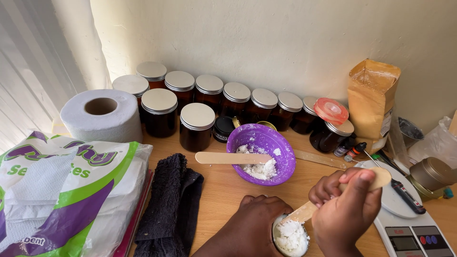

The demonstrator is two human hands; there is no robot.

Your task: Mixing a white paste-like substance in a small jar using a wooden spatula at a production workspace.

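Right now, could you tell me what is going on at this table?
A person's left hand steadies a small round tin of white crumbly flakes, while the right hand works a flat wooden stick into it. Behind sits a purple plastic bowl with more white flakes and a second wooden stick across its rim. Lidded amber glass jars line the wall.

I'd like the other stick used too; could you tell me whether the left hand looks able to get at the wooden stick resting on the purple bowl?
Probably yes, but not freely: the left hand is holding the small tin. The wooden stick lies uncovered across the purple bowl just beyond it.
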